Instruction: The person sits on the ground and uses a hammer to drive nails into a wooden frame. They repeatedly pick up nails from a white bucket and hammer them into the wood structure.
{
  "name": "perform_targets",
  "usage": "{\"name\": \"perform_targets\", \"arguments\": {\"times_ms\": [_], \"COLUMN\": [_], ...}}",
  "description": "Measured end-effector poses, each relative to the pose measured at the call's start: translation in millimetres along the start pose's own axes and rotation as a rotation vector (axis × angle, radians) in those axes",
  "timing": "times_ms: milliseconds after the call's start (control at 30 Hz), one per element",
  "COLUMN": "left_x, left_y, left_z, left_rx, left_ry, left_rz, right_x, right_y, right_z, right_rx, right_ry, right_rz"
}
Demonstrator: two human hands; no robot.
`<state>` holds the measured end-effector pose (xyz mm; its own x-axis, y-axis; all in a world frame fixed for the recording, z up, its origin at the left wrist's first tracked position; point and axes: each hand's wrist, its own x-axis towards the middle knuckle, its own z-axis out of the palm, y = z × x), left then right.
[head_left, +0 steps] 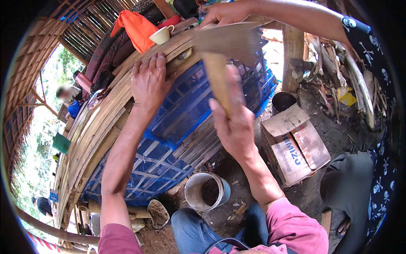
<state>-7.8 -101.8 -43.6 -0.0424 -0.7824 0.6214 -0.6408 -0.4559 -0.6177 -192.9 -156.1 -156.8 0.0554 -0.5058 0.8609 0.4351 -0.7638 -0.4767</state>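
Note:
My left hand point(148, 80) lies flat, fingers spread, on the bamboo slats point(101, 122) of a raised platform edge. My right hand point(232, 122) grips the wooden handle of a broad-bladed chopping tool point(230, 42), whose blade is blurred and lifted near the slats. Another person's hand point(226, 13) reaches in from the upper right and touches the slats beside the blade; that arm wears a black sleeve with white skull prints. Blue netting point(182, 110) hangs under the slats.
A white cup point(162, 34) and an orange cloth point(137, 27) sit on the platform. On the dirt floor stand an open cardboard box point(294, 144), a grey bucket point(206, 191) and a dark tin point(282, 101). Firewood point(338, 63) is piled at the right.

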Motion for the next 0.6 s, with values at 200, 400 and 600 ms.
{"name": "perform_targets", "arguments": {"times_ms": [200,400,600], "left_x": [7.7,2.4,-1.5], "left_y": [9.1,3.4,-0.1], "left_z": [-2.3,-5.8,1.0], "left_rx": [-0.023,-0.005,0.003], "left_ry": [0.020,0.008,0.025], "left_rz": [0.005,0.002,-0.009], "right_x": [-1.9,-3.1,3.4], "right_y": [32.8,-4.2,8.4], "right_z": [12.9,-3.0,7.2], "right_rx": [-0.150,0.024,-0.048], "right_ry": [-0.058,0.023,-0.081], "right_rz": [0.011,0.147,0.105]}}
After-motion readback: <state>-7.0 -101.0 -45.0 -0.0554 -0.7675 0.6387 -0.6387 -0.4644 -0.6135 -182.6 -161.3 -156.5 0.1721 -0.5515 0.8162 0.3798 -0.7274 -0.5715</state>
